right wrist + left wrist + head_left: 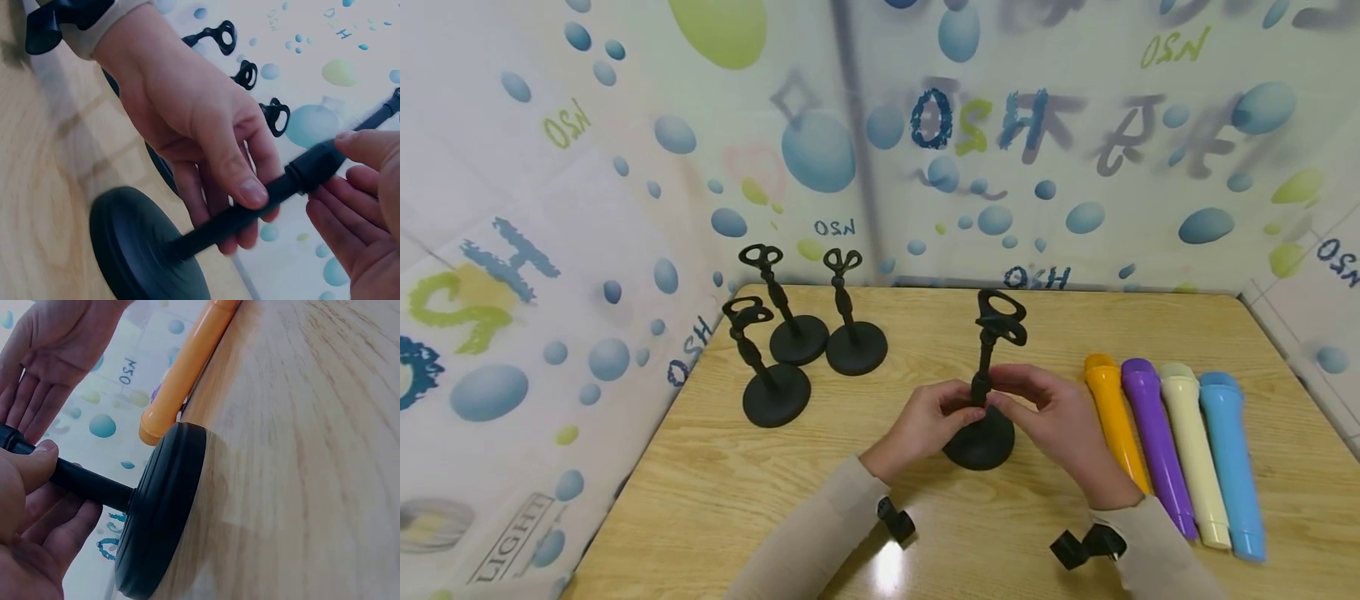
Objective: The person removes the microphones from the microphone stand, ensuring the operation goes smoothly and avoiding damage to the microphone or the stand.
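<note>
A black tabletop microphone stand (981,446) stands upright on its round base in front of me, its looped holder (1002,317) at the top. My left hand (936,419) pinches the pole (94,487) between thumb and fingers, above the base (144,244). Higher up, my right hand (1063,421) holds the thicker collar (315,165), with its thumb on the near side and its fingers behind. In the left wrist view the right hand's fingers look fairly straight, and the collar is partly cut off by the frame edge.
Three similar black stands (777,396) are grouped at the table's left. At the right lie toy microphones in a row: orange (1116,421), purple (1157,446), cream (1197,454) and blue (1232,467). A patterned curtain (880,200) rises behind the wooden table (700,500).
</note>
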Motion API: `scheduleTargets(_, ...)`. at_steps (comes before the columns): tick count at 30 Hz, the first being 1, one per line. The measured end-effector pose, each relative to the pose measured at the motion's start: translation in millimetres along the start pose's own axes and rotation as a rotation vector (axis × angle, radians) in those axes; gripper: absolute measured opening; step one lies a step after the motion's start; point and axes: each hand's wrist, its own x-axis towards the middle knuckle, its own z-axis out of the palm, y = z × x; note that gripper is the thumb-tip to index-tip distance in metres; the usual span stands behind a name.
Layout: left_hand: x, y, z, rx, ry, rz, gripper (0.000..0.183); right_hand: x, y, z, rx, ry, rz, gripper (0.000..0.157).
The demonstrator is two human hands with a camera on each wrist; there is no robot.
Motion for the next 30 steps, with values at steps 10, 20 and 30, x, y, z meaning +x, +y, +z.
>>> scheduleTargets(10, 0.2, -0.4, -0.5, 0.046, 0.008, 0.019, 0.023, 3, -5, 20.1, 0.047, 0.085, 0.017, 0.03)
scheduleTargets(20, 5.0, 1.0, -0.2, 0.13, 0.001, 0.07, 0.022, 6, -11, 25.8, -0.016, 0.149, 0.083, 0.02)
scheduleTargets(30, 7.6, 1.1, -0.3, 0.15, -0.006, 0.091, 0.017, 7, -12, 21.8, -0.051, 0.116, 0.044, 0.02)
